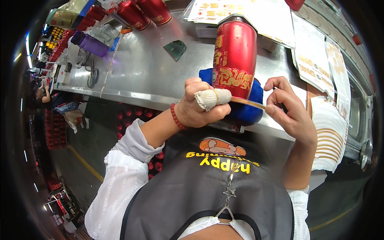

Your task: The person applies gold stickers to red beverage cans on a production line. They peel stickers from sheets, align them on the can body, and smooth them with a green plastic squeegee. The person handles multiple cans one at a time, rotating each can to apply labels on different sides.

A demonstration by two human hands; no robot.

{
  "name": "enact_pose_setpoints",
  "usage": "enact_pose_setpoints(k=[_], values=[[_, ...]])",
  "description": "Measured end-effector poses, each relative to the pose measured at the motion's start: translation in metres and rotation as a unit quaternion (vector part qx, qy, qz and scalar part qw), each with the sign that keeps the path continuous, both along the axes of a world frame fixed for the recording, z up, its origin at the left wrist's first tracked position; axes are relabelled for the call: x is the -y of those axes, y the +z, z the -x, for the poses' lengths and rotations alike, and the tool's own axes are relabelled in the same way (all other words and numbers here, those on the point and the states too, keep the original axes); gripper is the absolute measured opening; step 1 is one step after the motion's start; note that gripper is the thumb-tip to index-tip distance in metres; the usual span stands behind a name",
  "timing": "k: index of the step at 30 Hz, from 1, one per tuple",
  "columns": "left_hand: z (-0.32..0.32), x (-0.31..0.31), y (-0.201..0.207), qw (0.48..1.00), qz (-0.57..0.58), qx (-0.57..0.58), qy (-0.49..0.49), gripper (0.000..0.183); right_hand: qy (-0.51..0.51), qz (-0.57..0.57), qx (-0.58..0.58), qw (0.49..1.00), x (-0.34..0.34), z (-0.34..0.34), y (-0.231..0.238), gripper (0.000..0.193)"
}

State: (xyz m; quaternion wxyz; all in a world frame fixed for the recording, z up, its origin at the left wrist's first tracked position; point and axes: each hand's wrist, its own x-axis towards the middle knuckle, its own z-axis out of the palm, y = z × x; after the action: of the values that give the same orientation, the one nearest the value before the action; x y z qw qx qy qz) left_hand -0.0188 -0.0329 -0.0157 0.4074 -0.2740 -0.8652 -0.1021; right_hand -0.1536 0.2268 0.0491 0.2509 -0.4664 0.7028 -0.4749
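Note:
My left hand (196,106) is closed round a white, crinkled, gathered bundle (212,99), with a red bead bracelet at the wrist. A thin yellowish rubber band (250,103) circles the bundle and runs stretched to my right hand (290,110). There my thumb and index finger pinch its far end, the other fingers curled. Just beyond my hands is a red bottle (237,52) with gold patterns and drops on its surface. Its near end meets a bright blue cloth pad (256,102); part of that end is hidden behind the bundle and my left hand.
The metal table (148,72) carries a dark green flat piece (175,50), a purple bottle (90,43) and more red bottles (134,15). Printed sheets (312,56) lie at the far right. White layered sheets with brown curved lines (330,136) are beside my right forearm.

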Motion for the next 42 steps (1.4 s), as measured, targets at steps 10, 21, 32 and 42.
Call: enact_pose_setpoints(k=[10, 21, 32, 42], values=[[-0.007, -0.005, 0.008, 0.962, -0.246, 0.12, -0.002, 0.032, 0.007, 0.027, 0.009, 1.0, -0.001, 0.002, -0.004, 0.027], [0.003, -0.002, 0.03, 0.986, -0.065, 0.117, 0.102, 0.059, -0.012, 0.043, -0.006, 0.999, -0.007, -0.002, 0.014, 0.019], [-0.003, -0.008, 0.025, 0.975, -0.18, 0.118, 0.055, 0.033, -0.062, -0.015, 0.025, 0.998, -0.004, -0.002, -0.024, 0.02], [-0.002, -0.009, 0.03, 0.997, 0.069, -0.032, -0.007, 0.025, -0.066, 0.003, 0.038, 0.997, -0.008, -0.001, -0.027, 0.023]])
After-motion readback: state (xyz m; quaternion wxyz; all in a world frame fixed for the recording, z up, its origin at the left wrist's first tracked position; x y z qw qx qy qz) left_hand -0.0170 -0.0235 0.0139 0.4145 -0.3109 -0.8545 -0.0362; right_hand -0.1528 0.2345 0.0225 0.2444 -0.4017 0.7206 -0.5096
